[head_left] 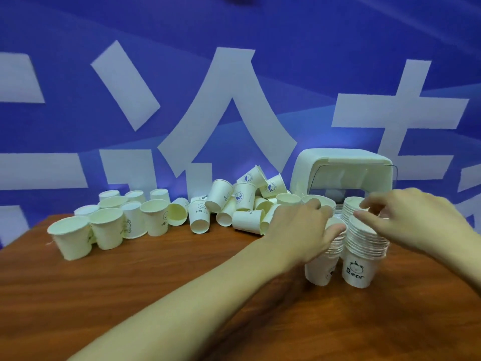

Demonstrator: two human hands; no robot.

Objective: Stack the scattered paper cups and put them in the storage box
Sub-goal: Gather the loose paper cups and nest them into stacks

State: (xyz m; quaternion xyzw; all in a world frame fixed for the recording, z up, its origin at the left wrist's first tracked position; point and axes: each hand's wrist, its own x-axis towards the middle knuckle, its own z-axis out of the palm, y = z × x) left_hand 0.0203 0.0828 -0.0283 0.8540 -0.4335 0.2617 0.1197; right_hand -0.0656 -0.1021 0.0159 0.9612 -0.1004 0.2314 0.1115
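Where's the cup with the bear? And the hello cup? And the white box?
Bear cup (357, 272): head view, on its printed side.
Hello cup (199, 219): head view, on its side, below the word.
Box (343, 158): head view, on its white top.

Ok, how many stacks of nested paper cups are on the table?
3: the Bear stack front right; the left stack beside it, held by the left hand; the rear stack before the storage box. Hands may hide more.

Blue banner (312, 48) behind wooden table (130, 295)
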